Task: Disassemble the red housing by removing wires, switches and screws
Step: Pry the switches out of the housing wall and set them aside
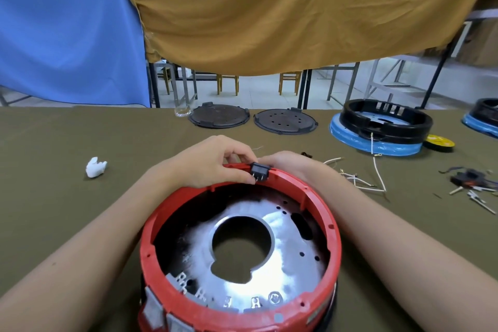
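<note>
At the bottom centre of the frame sits our red housing (239,245), open side up on the olive tabletop (67,197), a metal plate (283,229) with a round hole inside it; at its far rim our left hand (213,163) pinches a black switch (260,170) with 3 prongs; our right hand (289,163) cups the rim's outside just behind it, its fingers hidden, so we cannot tell its grip; loose white wires (358,178) lie at centre right.

Head-worn wide view, forward and down, close over table (54,197).
</note>
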A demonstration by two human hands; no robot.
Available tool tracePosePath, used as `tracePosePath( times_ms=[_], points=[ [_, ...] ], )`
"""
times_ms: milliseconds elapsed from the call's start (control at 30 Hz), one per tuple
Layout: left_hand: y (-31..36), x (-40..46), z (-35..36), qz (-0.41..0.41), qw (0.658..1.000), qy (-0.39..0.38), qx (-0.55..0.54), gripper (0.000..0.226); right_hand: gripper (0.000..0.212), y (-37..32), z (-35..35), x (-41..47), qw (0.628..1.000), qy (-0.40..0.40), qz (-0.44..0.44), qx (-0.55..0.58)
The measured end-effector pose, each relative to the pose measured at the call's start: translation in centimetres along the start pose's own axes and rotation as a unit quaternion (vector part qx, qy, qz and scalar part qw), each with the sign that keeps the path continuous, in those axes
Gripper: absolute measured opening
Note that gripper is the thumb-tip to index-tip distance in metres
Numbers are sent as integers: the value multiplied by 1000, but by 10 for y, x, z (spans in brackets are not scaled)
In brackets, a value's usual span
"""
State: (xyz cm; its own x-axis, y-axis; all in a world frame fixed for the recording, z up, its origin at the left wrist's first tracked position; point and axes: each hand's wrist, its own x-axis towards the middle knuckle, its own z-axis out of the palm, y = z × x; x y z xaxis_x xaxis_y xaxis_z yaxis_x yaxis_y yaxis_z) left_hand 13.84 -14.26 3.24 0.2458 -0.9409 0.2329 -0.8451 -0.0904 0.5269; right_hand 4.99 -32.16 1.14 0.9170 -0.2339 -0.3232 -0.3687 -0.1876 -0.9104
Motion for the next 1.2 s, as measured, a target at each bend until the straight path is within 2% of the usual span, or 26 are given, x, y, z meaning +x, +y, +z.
tracePosePath(
  times_ms=[133,233,333,500,633,700,767,867,967,1033,1200],
  points=[
    [0,0,0,3,1000,-2,-2,13,28,2,-4,-5,999,2,10,-40],
    [0,0,0,3,1000,3,-4,14,35,-7,-18,-12,995,37,-74,-61],
    [0,0,0,1,1000,7,0,16,29,-13,-34,-18,993,5,-113,-29],
    [0,0,1,0,1000,1,1,16,45,1,-29,-10,996,-39,18,78],
    [0,1,1,7,1000,0,-1,16,21,4,-23,-2,991,-52,84,85],
    [0,1,1,11,1000,2,-2,16,19,6,-19,-1,992,-54,90,73],
    [-1,1,1,14,1000,3,-4,16,20,6,-16,-3,993,-49,75,77],
    [0,0,1,10,1000,5,-17,14,40,-1,-25,-8,999,-10,-40,22],
    [0,-1,1,3,1000,8,-21,15,26,-4,-33,-13,995,-28,-96,23],
    [1,-1,1,1,1000,5,-16,15,28,0,-33,-12,996,-50,-64,46],
    [2,-1,0,-5,1000,-2,-21,14,25,7,-21,-6,990,-81,82,84]
  ],
)
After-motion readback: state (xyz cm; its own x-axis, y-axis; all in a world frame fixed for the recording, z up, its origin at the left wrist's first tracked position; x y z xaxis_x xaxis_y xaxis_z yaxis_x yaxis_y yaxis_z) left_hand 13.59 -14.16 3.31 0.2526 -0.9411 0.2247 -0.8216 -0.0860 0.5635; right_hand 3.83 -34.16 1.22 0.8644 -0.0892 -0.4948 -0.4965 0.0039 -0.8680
